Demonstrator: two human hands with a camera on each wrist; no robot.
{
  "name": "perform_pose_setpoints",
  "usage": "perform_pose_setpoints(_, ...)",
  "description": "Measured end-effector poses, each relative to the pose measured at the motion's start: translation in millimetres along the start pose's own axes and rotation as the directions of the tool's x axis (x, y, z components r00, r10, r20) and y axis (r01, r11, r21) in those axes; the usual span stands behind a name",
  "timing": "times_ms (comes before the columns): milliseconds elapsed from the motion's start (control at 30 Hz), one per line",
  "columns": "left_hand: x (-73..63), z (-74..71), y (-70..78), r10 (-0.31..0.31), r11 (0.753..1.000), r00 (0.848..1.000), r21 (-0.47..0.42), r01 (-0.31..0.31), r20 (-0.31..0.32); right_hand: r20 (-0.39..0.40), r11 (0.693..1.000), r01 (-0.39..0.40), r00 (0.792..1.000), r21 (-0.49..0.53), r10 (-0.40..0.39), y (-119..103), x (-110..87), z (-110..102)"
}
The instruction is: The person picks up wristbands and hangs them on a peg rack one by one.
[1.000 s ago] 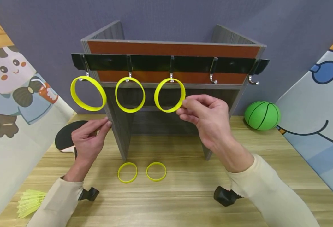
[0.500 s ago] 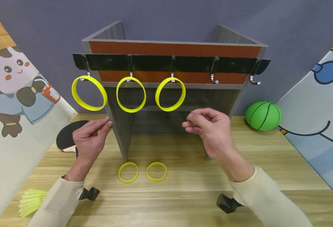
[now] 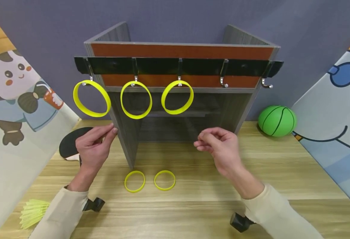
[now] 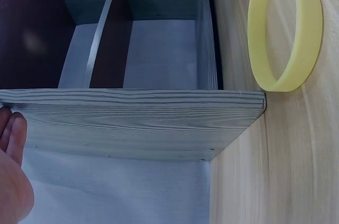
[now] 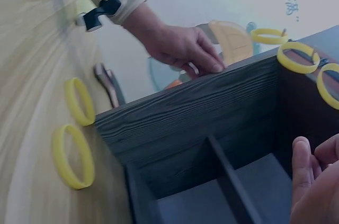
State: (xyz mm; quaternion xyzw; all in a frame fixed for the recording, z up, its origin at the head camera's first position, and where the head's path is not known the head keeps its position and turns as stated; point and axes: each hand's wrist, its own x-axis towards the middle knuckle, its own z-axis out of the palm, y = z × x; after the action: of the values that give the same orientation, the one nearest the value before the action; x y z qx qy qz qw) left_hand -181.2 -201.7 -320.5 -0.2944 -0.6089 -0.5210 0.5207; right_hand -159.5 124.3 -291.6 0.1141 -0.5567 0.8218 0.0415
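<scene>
Above a wooden surface, a person's right hand, empty, fingers loosely bent, hovers before a cabinet whose side edge the left hand grips. Three yellow rings hang from hooks; two loose rings lie below. A light rim pinch, opening squared to a bare hook, seems the surest hang.

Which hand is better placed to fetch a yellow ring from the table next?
Probably the right hand: it holds nothing and hangs nearer the right loose ring and the bare hooks, while the left hand pinches the cabinet side.
</scene>
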Motion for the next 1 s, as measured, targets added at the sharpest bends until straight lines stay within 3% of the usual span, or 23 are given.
perform_pose_setpoints(433,-2.2,-2.1,-5.3,-0.008,1.0,1.0,-0.012,0.008,0.003,-0.021,0.99,-0.088,0.996,-0.107,0.086,36.0,-8.5,-8.1)
perform_pose_setpoints(733,-2.6,-1.1,-4.3,-0.022,1.0,1.0,-0.017,0.022,-0.003,0.015,0.973,-0.173,0.984,-0.153,0.177,49.9,-13.7,-8.6)
perform_pose_setpoints(1000,-0.8,0.5,1.6,-0.03,1.0,1.0,-0.006,0.03,-0.008,0.115,0.944,-0.262,0.95,-0.202,0.289,63.1,-17.3,-10.8)
